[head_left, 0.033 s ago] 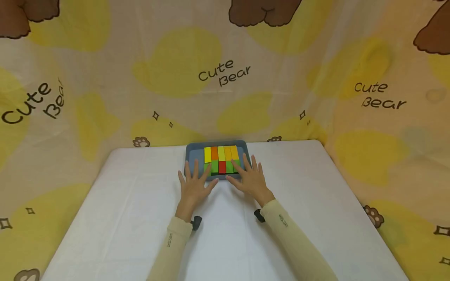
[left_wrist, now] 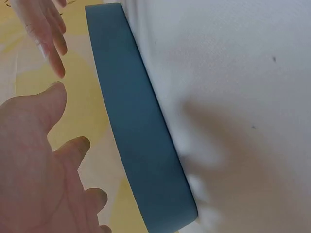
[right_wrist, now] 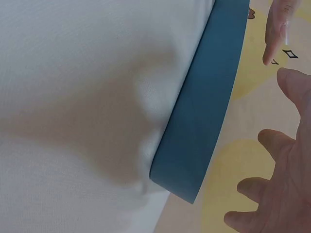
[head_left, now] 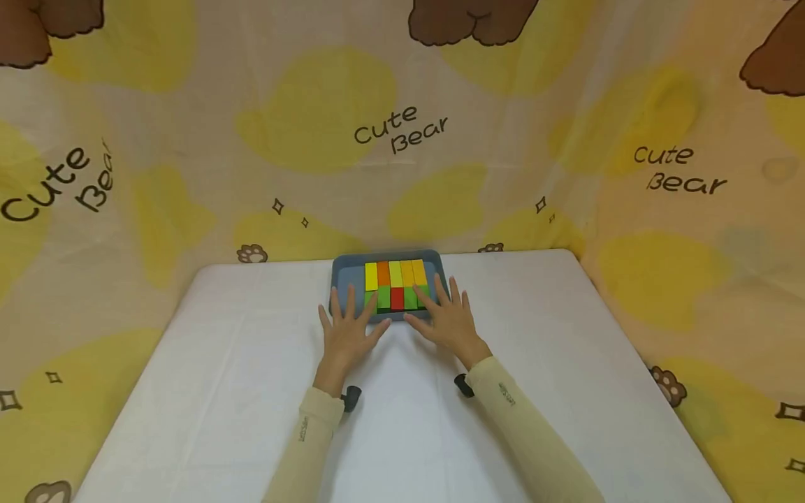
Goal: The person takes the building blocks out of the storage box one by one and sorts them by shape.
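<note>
A blue-grey tray (head_left: 352, 274) sits at the far edge of the table in the head view. In it lie two rows of coloured blocks: yellow and orange ones behind, with an orange block (head_left: 383, 273) among them, and green ones in front around a red block (head_left: 397, 298). My left hand (head_left: 346, 339) hovers at the tray's front left, fingers spread, holding nothing. Over the front right is my right hand (head_left: 454, 327), its fingers likewise spread and holding nothing. Both wrist views show the tray's outer wall (left_wrist: 133, 116) apart from the palms.
A white cloth (head_left: 402, 433) covers the table. Patterned yellow fabric (head_left: 314, 112) stands behind and along both sides of it. Each wrist carries a small black device, the left device (head_left: 352, 399) and the right device (head_left: 464, 385).
</note>
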Demonstrator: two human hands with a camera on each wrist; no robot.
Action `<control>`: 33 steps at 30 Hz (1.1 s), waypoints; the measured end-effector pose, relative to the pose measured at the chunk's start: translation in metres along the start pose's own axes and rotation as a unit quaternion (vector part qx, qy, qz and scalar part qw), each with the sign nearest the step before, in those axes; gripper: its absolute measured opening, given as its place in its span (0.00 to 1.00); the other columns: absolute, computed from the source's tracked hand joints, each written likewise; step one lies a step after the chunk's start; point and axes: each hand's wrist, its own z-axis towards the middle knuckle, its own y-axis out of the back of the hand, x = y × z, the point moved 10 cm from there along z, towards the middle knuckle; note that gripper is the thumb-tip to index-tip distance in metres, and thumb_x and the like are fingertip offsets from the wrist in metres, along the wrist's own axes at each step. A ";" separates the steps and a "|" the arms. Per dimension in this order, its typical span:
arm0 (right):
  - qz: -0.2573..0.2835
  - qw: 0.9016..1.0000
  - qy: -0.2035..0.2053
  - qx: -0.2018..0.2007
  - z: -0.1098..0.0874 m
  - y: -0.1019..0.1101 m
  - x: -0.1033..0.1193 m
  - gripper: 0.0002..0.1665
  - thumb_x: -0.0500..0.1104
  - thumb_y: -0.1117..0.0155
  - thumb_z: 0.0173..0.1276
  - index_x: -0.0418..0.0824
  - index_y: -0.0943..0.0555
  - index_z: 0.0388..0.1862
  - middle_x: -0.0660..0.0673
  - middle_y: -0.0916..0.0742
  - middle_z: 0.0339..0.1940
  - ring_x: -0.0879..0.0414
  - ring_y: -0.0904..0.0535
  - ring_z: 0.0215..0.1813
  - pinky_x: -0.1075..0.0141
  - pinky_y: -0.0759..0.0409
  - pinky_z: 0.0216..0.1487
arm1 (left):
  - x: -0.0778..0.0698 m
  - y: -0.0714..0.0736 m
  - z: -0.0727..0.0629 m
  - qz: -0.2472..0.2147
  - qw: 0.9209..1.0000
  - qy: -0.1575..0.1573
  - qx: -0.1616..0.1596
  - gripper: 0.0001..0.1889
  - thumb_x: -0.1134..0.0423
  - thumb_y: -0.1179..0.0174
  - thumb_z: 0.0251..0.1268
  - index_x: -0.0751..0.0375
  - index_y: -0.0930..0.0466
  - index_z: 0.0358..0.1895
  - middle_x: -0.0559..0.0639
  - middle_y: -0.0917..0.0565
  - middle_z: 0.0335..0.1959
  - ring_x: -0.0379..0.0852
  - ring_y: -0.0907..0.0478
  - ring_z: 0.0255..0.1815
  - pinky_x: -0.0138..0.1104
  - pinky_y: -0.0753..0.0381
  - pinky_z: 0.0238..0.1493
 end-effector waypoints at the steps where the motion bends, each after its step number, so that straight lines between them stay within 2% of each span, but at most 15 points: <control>1: -0.002 1.000 -0.001 -0.002 0.000 0.000 -0.001 0.46 0.76 0.56 0.66 0.65 0.49 0.79 0.39 0.50 0.81 0.33 0.62 0.80 0.35 0.55 0.75 | 0.000 -0.001 0.001 -0.002 1.000 -0.004 -0.001 0.39 0.31 0.54 0.66 0.38 0.49 0.78 0.61 0.57 0.80 0.69 0.71 0.79 0.68 0.69 0.71; 3: 0.000 1.000 0.000 -0.003 -0.001 -0.001 -0.001 0.45 0.76 0.55 0.66 0.65 0.48 0.79 0.39 0.49 0.81 0.33 0.62 0.80 0.35 0.54 0.75 | 0.002 -0.004 0.002 -0.004 1.000 -0.009 -0.002 0.39 0.31 0.54 0.66 0.38 0.49 0.78 0.61 0.56 0.80 0.70 0.70 0.79 0.69 0.67 0.71; 5: -0.002 1.000 0.003 -0.005 -0.001 -0.001 0.000 0.45 0.75 0.54 0.66 0.64 0.47 0.79 0.38 0.49 0.81 0.32 0.60 0.80 0.35 0.52 0.74 | 0.010 -0.005 0.005 -0.011 1.000 -0.006 -0.001 0.40 0.32 0.55 0.67 0.39 0.51 0.79 0.62 0.56 0.80 0.70 0.69 0.79 0.69 0.64 0.71; 8: 0.010 1.000 0.012 -0.017 -0.002 0.002 0.001 0.43 0.72 0.52 0.68 0.61 0.43 0.78 0.36 0.46 0.80 0.31 0.55 0.80 0.36 0.49 0.74 | 0.029 -0.003 0.011 -0.065 0.998 0.014 -0.009 0.37 0.37 0.57 0.71 0.44 0.52 0.79 0.65 0.57 0.80 0.72 0.65 0.78 0.66 0.59 0.72; 10: 0.023 0.999 0.015 -0.039 -0.002 0.008 -0.001 0.40 0.68 0.49 0.69 0.57 0.38 0.77 0.34 0.41 0.79 0.32 0.49 0.78 0.37 0.44 0.72 | 0.043 -0.002 0.018 -0.129 0.991 0.036 -0.013 0.36 0.43 0.58 0.75 0.51 0.54 0.80 0.68 0.58 0.79 0.71 0.62 0.78 0.63 0.56 0.74; 12: 0.037 0.996 0.018 -0.075 -0.003 0.016 -0.003 0.36 0.63 0.45 0.70 0.52 0.32 0.73 0.32 0.33 0.74 0.33 0.41 0.75 0.39 0.37 0.70 | 0.054 -0.002 0.026 -0.192 0.980 0.049 -0.018 0.34 0.52 0.58 0.77 0.60 0.55 0.79 0.70 0.57 0.78 0.70 0.59 0.79 0.60 0.54 0.75; 14: 0.047 0.993 0.022 -0.108 -0.004 0.025 -0.005 0.31 0.58 0.41 0.70 0.47 0.26 0.69 0.32 0.26 0.68 0.35 0.32 0.70 0.42 0.29 0.65 | 0.063 -0.001 0.032 -0.232 0.970 0.064 -0.029 0.33 0.60 0.57 0.76 0.67 0.56 0.78 0.72 0.54 0.77 0.68 0.55 0.78 0.58 0.50 0.75; 16: 0.047 0.991 0.022 -0.123 -0.003 0.030 -0.006 0.28 0.55 0.40 0.71 0.45 0.23 0.65 0.33 0.22 0.64 0.37 0.28 0.65 0.44 0.25 0.61 | 0.071 -0.001 0.036 -0.237 0.967 0.080 -0.039 0.32 0.65 0.56 0.74 0.71 0.54 0.77 0.72 0.50 0.76 0.67 0.50 0.77 0.56 0.46 0.74; 18: 0.048 0.991 0.022 -0.127 -0.003 0.033 -0.007 0.26 0.53 0.40 0.71 0.44 0.21 0.63 0.34 0.21 0.62 0.38 0.26 0.63 0.46 0.22 0.58 | 0.079 0.001 0.038 -0.228 0.967 0.100 -0.053 0.31 0.68 0.55 0.73 0.73 0.50 0.76 0.72 0.43 0.74 0.67 0.40 0.73 0.55 0.38 0.71; 21: 0.052 0.992 0.014 -0.117 -0.003 0.032 -0.009 0.25 0.53 0.42 0.72 0.44 0.21 0.62 0.35 0.21 0.62 0.38 0.26 0.63 0.47 0.21 0.57 | 0.086 0.001 0.037 -0.220 0.966 0.123 -0.065 0.29 0.72 0.55 0.69 0.72 0.44 0.74 0.72 0.32 0.68 0.65 0.24 0.58 0.52 0.25 0.59; 23: 0.058 0.991 0.009 -0.116 -0.003 0.032 -0.011 0.24 0.53 0.42 0.71 0.44 0.20 0.62 0.35 0.21 0.62 0.39 0.26 0.63 0.47 0.21 0.57 | 0.089 0.001 0.037 -0.221 0.965 0.128 -0.065 0.30 0.74 0.55 0.67 0.71 0.42 0.74 0.72 0.26 0.62 0.61 0.22 0.43 0.49 0.22 0.49; 25: 0.063 0.991 0.003 -0.115 -0.004 0.032 -0.012 0.24 0.53 0.41 0.71 0.44 0.20 0.61 0.35 0.21 0.62 0.39 0.26 0.63 0.48 0.21 0.57 | 0.090 0.001 0.037 -0.228 0.963 0.127 -0.064 0.31 0.76 0.55 0.65 0.70 0.42 0.73 0.73 0.23 0.58 0.57 0.26 0.35 0.47 0.24 0.42; 29: 0.065 0.992 -0.006 -0.110 -0.004 0.031 -0.015 0.24 0.53 0.41 0.71 0.44 0.20 0.61 0.35 0.21 0.62 0.41 0.26 0.62 0.49 0.21 0.57 | 0.090 0.000 0.039 -0.239 0.962 0.121 -0.053 0.30 0.75 0.56 0.66 0.71 0.42 0.73 0.72 0.25 0.60 0.55 0.28 0.34 0.46 0.26 0.42; 31: 0.066 0.992 -0.008 -0.108 -0.005 0.030 -0.016 0.24 0.53 0.41 0.71 0.44 0.20 0.61 0.35 0.21 0.62 0.41 0.25 0.61 0.50 0.20 0.56 | 0.090 0.000 0.038 -0.242 0.962 0.118 -0.047 0.30 0.75 0.56 0.67 0.71 0.43 0.73 0.70 0.30 0.66 0.56 0.27 0.40 0.48 0.24 0.47; 33: 0.068 0.992 -0.009 -0.108 -0.005 0.029 -0.017 0.24 0.53 0.41 0.71 0.43 0.19 0.61 0.35 0.21 0.62 0.42 0.25 0.59 0.51 0.20 0.56 | 0.089 -0.002 0.037 -0.249 0.961 0.116 -0.039 0.30 0.75 0.56 0.68 0.71 0.44 0.74 0.70 0.33 0.68 0.57 0.26 0.44 0.49 0.25 0.51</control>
